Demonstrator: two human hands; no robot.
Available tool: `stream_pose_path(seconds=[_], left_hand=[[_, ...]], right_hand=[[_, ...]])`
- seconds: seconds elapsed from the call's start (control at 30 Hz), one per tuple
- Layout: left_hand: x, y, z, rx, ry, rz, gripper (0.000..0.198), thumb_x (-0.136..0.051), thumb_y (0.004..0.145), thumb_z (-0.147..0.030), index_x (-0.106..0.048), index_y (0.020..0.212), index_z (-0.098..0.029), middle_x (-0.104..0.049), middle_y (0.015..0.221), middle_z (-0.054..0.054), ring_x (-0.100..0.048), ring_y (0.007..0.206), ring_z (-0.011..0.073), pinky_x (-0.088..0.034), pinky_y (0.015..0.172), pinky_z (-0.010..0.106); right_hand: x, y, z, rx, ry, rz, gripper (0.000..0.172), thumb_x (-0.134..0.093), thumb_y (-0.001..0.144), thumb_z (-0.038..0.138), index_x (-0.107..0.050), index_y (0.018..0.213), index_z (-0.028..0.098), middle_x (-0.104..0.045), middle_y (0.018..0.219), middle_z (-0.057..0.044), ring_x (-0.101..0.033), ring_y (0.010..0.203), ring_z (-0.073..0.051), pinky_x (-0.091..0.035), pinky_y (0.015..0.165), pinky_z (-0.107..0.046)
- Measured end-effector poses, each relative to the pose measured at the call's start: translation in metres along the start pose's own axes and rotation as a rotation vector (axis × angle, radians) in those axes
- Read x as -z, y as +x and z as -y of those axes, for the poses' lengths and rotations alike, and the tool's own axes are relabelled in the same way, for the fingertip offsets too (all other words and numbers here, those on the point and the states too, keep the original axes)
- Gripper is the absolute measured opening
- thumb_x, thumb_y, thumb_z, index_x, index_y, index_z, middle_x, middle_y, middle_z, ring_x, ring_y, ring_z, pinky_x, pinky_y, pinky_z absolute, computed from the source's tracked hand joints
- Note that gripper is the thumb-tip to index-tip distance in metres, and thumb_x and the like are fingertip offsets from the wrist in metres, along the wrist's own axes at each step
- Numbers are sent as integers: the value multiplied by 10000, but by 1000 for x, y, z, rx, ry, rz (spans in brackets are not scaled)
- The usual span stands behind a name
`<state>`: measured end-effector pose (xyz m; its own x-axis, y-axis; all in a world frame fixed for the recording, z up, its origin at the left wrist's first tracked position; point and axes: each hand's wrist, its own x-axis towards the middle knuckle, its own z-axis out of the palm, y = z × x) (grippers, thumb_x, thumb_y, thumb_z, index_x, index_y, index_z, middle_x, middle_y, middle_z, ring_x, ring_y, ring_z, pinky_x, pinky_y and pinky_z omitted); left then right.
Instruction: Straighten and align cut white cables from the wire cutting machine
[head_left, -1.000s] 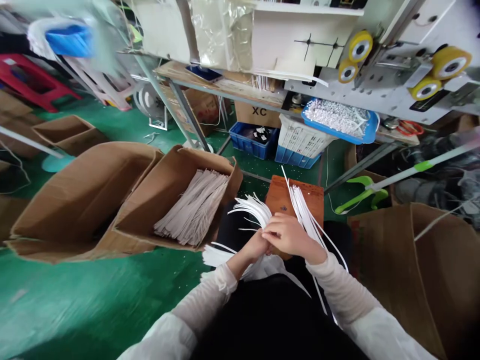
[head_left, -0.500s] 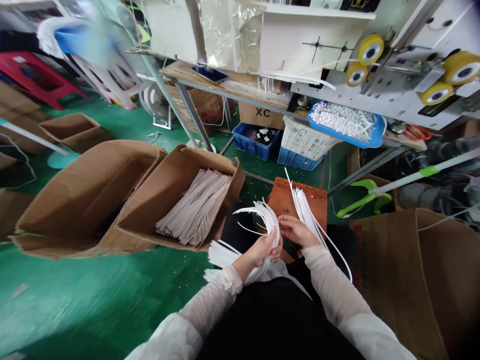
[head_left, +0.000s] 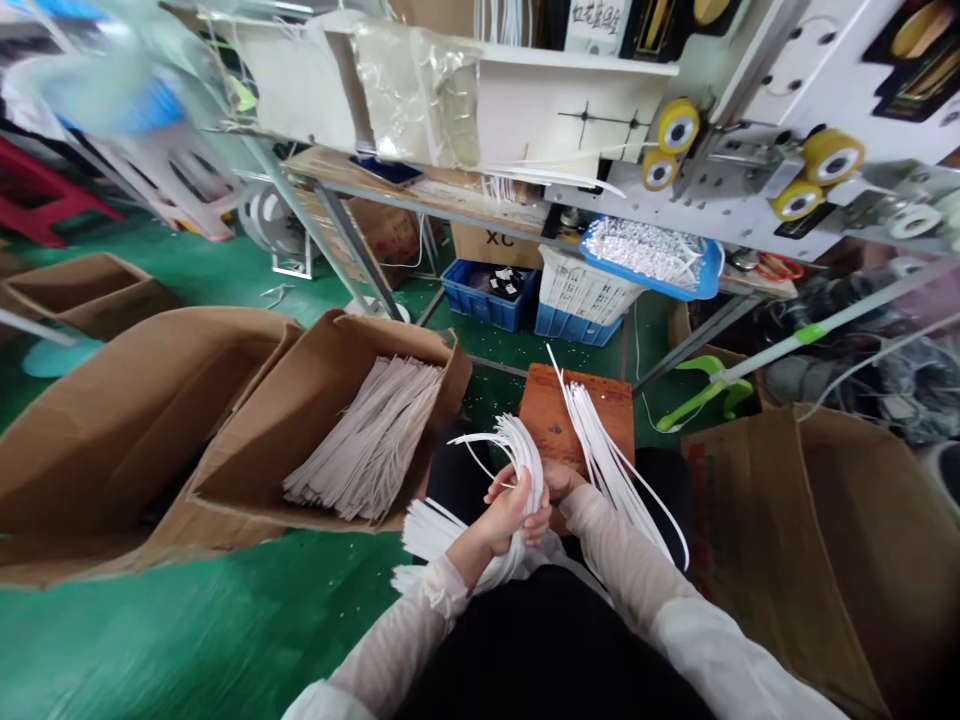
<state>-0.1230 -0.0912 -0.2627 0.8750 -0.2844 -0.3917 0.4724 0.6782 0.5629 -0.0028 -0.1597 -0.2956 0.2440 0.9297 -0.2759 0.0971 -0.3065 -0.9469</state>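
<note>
My left hand (head_left: 504, 520) is closed around a bundle of white wires (head_left: 529, 455), which rises from the fist and curves to the left at its top. My right hand (head_left: 559, 480) is at the bundle's right side; its fingers pass behind the wires and the tips show on the left, curled against them. Part of that hand is hidden by the bundle. More white wires (head_left: 427, 530) lie across my lap to the left. Another loose bunch of white wires (head_left: 600, 435) rests over the reddish-brown wooden stool (head_left: 544, 410), by my right forearm.
An open cardboard box (head_left: 247, 450) at left holds many similar wires, with another open box (head_left: 97, 430) beside it. At right stands a large carton (head_left: 750, 510). Ahead is a machine with yellow rollers (head_left: 679, 125) and a blue tray (head_left: 697, 290) of white scraps.
My right hand has moved left against the bundle, and its fingers now reach behind it. My left hand keeps its hold. The whole view has shifted slightly as my head turned.
</note>
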Motion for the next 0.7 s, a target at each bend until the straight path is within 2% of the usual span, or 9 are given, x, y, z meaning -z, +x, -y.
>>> stream_pose_path(seconds=[0.1, 0.17, 0.23, 0.33, 0.43, 0.53, 0.63, 0.7], left_hand=[[-2, -1, 4, 8, -2, -17, 661, -347, 754, -864, -428, 792, -209, -308, 447, -89, -224, 342, 64, -248, 383, 202], [-4, -2, 5, 13, 37, -58, 663, -388, 741, -864, -432, 766, -203, -311, 452, -90, -224, 347, 58, -244, 386, 204], [-6, -1, 6, 7, 107, -119, 617, -527, 726, -807, -418, 718, -200, -308, 451, -94, -237, 357, 53, -245, 396, 208], [-4, 8, 12, -21, 196, -207, 518, -744, 683, -575, -391, 641, -199, -332, 419, -91, -273, 360, 52, -250, 408, 214], [-1, 26, 25, -63, 261, -271, 372, -755, 669, -405, -460, 637, -180, -388, 406, -69, -317, 363, 67, -257, 409, 222], [1, 44, 38, -112, 337, -330, 241, -675, 707, -343, -517, 675, -164, -390, 409, -64, -331, 375, 78, -249, 418, 224], [2, 53, 44, -138, 427, -353, 197, -645, 726, -318, -540, 711, -152, -405, 441, -58, -341, 395, 82, -268, 440, 229], [3, 52, 40, -155, 499, -333, 220, -691, 697, -296, -575, 801, -142, -515, 558, -21, -446, 490, 111, -351, 501, 241]], right_hand=[[16, -7, -2, 37, -107, 60, 253, -551, 905, 357, -699, 850, 159, -669, 808, -39, -612, 790, -176, -503, 786, -314], [30, -22, -4, 55, -218, 58, 192, -592, 872, 292, -702, 789, 159, -655, 791, -41, -598, 799, -188, -481, 828, -334], [42, -44, -3, 80, -328, -26, 149, -619, 854, 267, -706, 790, 164, -641, 834, -57, -580, 853, -207, -456, 869, -362], [53, -81, 9, 138, -384, -153, 140, -626, 868, 300, -708, 840, 190, -601, 985, -84, -558, 968, -219, -433, 930, -386], [49, -99, 25, 190, -268, -123, 151, -609, 887, 309, -692, 832, 196, -575, 1114, -92, -563, 1054, -213, -419, 982, -381], [36, -95, 30, 209, -149, -93, 158, -577, 904, 276, -677, 820, 188, -612, 1188, -88, -586, 1077, -210, -424, 977, -360], [26, -82, 24, 177, -147, -154, 149, -572, 889, 236, -683, 801, 192, -696, 1002, -57, -635, 949, -197, -457, 893, -322], [24, -77, 21, 144, -184, -212, 137, -585, 867, 223, -693, 788, 191, -703, 902, -40, -641, 858, -185, -467, 827, -295]])
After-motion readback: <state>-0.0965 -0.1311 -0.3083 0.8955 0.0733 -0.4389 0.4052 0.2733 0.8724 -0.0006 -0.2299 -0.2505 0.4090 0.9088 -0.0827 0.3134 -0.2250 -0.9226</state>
